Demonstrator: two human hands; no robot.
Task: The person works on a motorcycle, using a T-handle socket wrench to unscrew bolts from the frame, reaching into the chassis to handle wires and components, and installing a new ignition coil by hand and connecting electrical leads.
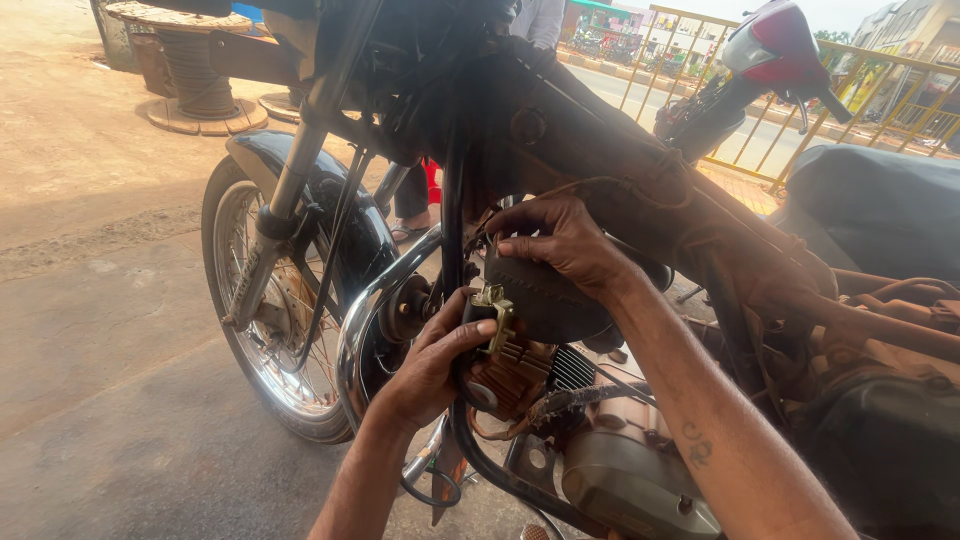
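Both forearms reach up; left hand (432,362) pinches brass fitting (495,312), right hand (560,240) curls over.

Head camera, close, looking down and forward, probably slightly tilted

The exhaust pipe (375,300) and spoked wheel rim (262,360) are glossy chromed metal. The frame (640,190) is matt, dust-coated metal. The small part (497,312) looks brassy, perhaps metal. The ground (110,330) is rough concrete.
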